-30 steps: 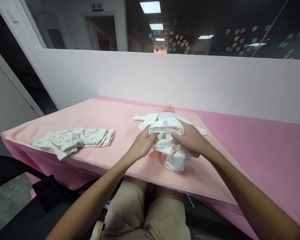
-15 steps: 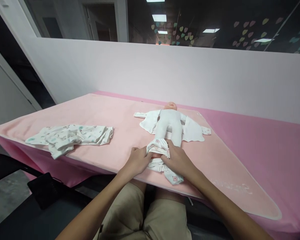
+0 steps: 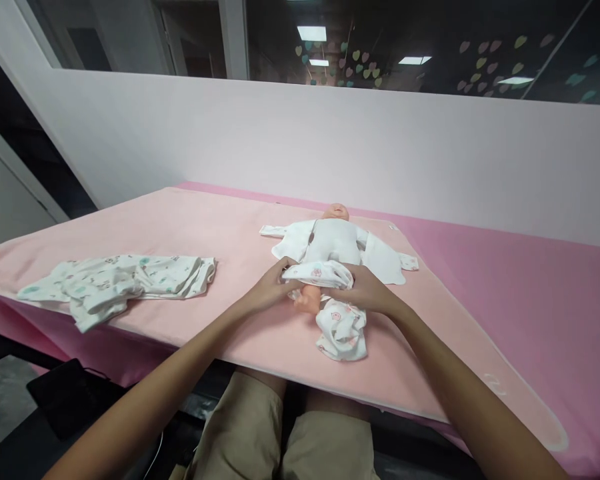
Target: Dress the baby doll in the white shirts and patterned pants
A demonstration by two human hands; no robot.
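A baby doll [image 3: 333,239] with a white cloth body lies on its back, its head away from me. Beneath it a white baby shirt [image 3: 386,259] is spread with both sleeves out. My left hand [image 3: 275,283] and my right hand [image 3: 363,287] grip the waist of small white printed baby pants [image 3: 341,331] at either side, around the doll's legs. One bare foot [image 3: 307,300] sticks out below the waistband between my hands. The other leg is covered by the bunched pants, which rest on the blanket.
Folded white printed baby clothes [image 3: 123,283] lie at the left on the pink blanket [image 3: 220,233]. A white wall [image 3: 300,147] with a window above it stands behind the table. A dark flat device [image 3: 63,398] is at the lower left.
Both hands have moved up the doll's legs, drawing the waistband toward its body. One foot now shows below the band. The view has shifted slightly.
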